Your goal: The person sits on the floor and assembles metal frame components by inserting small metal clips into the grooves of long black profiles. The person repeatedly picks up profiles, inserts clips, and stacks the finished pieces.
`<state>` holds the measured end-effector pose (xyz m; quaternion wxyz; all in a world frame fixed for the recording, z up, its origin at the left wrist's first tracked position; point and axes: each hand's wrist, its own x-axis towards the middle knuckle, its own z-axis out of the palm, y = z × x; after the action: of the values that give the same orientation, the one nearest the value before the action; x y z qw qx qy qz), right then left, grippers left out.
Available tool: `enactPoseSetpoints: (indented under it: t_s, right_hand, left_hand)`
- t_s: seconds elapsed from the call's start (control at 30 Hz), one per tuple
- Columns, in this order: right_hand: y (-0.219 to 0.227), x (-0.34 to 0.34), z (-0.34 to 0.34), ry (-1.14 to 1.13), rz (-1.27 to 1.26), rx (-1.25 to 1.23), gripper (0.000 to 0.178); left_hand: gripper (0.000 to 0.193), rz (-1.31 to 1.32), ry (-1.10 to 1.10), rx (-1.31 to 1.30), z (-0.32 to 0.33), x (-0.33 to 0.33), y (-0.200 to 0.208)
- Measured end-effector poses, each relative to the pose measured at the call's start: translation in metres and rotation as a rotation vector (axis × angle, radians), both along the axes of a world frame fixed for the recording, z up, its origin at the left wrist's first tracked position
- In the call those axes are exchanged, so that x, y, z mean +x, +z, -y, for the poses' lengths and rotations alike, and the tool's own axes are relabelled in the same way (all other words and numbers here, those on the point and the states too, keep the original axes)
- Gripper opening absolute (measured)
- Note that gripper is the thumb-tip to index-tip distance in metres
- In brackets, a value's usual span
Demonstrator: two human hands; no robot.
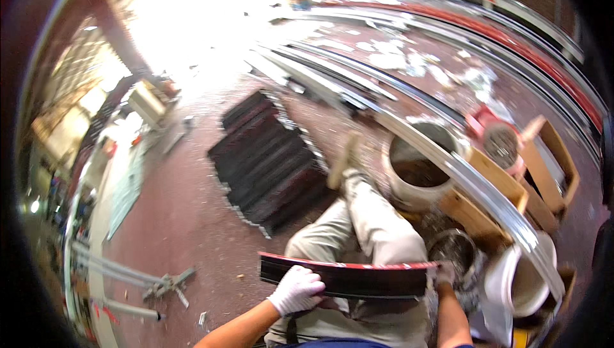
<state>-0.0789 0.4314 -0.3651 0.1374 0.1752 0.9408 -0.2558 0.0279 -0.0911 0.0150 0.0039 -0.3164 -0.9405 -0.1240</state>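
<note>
Across my lap lies a long dark flat strip (377, 281) with a red upper edge, nearly level. My left hand (297, 291), in a white glove, is closed on it left of its middle. At the right end of the same strip, my right hand (445, 273) appears closed on it; its fingers are blurred. Beyond my legs, a stack of dark strips (268, 162) rests on the floor to the left, several pieces side by side with ragged pale ends.
On the right stand a large pale bucket (419, 188), a red bucket (495, 137), cardboard boxes (553, 166) and a white bucket (534, 277). A long metal profile (476, 191) spans above them. Grey metal legs (163, 284) lie at left. More long profiles (384, 79) extend behind.
</note>
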Motion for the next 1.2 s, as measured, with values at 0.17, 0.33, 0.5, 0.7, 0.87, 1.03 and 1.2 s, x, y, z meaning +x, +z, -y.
enactPoseSetpoints:
  t_s: [0.17, 0.33, 0.5, 0.7, 0.87, 1.03, 1.2]
  right_hand:
    - [0.037, -0.006, 0.046, 0.022, 0.217, 0.132, 0.036]
    - [0.052, 0.014, 0.008, -0.219, -0.178, -0.106, 0.025]
    - [0.097, 0.02, -0.035, -0.13, -0.471, -0.483, 0.051]
    - [0.256, 0.063, 0.021, -0.321, -0.382, -1.172, 0.015]
    - [0.344, 0.099, 0.057, 0.123, -0.657, -0.803, 0.016]
    - [0.376, 0.102, 0.074, 0.48, -0.605, -0.663, 0.012]
    - [0.39, 0.094, 0.08, 0.721, -0.673, -0.408, 0.018]
  left_hand:
    - [0.038, 0.141, 0.107, -0.108, 0.004, 0.029, 0.01]
    - [0.039, 0.065, 0.095, 0.125, -0.006, 0.022, 0.022]
    - [0.042, -0.022, 0.079, 0.49, -0.035, -0.017, 0.033]
    - [0.12, 0.052, 0.112, 0.111, -0.075, -0.013, 0.022]
    - [0.124, 0.101, 0.17, 0.118, -0.079, -0.01, 0.013]
    - [0.117, 0.12, 0.19, 0.116, -0.08, -0.011, 0.01]
    - [0.114, 0.106, 0.197, 0.129, -0.079, -0.009, 0.006]
